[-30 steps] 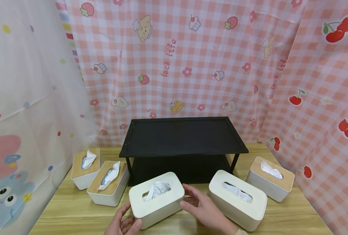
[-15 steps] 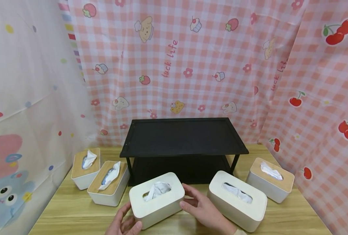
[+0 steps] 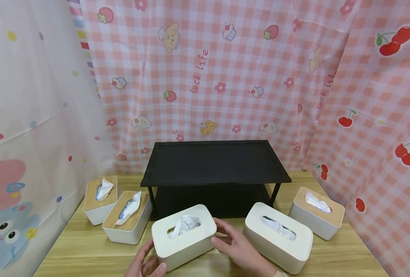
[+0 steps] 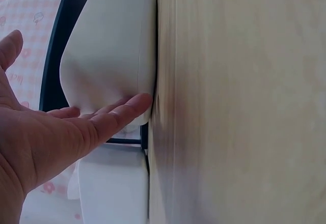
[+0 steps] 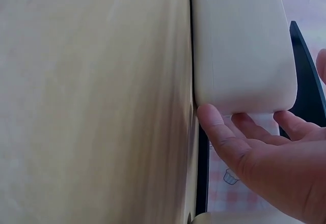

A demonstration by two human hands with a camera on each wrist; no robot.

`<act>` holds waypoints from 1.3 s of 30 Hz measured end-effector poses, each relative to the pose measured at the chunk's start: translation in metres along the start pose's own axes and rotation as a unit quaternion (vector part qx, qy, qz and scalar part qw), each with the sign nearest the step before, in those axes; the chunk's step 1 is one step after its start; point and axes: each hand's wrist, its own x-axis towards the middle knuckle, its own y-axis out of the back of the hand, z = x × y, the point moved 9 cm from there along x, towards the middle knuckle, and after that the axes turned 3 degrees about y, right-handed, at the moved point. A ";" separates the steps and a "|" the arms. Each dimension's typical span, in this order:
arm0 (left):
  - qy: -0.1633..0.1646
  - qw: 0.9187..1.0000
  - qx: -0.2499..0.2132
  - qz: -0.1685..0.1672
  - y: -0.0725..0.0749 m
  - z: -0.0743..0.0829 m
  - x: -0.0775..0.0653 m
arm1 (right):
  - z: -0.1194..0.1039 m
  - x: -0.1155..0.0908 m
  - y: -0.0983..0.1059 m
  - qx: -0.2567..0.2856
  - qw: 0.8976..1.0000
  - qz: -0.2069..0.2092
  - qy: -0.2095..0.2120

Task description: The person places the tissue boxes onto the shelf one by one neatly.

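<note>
An all-white tissue box (image 3: 185,243) with white tissue in its oval slot stands on the table, in front of the black rack, turned at a slant. My left hand (image 3: 145,263) is at its left end; in the left wrist view the fingers of that left hand (image 4: 56,135) reach along the box's end wall. At the opposite end is my right hand (image 3: 239,246), and the right wrist view has the fingertips of this right hand (image 5: 270,155) touching the wall. The box's underside stays down on the wood. A second all-white tissue box (image 3: 277,242) is just right of my right hand.
Behind stands a low black two-tier rack (image 3: 215,163). Two wood-topped tissue boxes are at the left, a rear one (image 3: 93,192) and a nearer one (image 3: 122,231). Another wood-topped box (image 3: 317,223) sits at the right. Patterned curtains (image 3: 208,77) enclose the wooden table (image 3: 77,254).
The head view has shifted a little. Both hands and the tissue box between them keep the same places.
</note>
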 end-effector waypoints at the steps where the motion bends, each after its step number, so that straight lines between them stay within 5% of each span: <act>1: -0.001 1.000 0.001 -0.003 0.000 0.000 0.000 | 0.001 0.000 0.000 0.003 1.000 0.000 -0.004; 15: -0.009 0.999 -0.005 -0.053 0.002 -0.002 0.007 | 0.001 -0.004 0.001 0.003 1.000 0.001 -0.029; 24: -0.011 1.000 0.017 -0.013 0.002 0.002 0.006 | 0.002 -0.007 0.000 0.006 0.999 0.003 -0.036; 39: -0.026 0.999 0.028 -0.005 0.000 0.008 0.007 | 0.002 -0.009 0.000 0.020 0.999 0.009 -0.045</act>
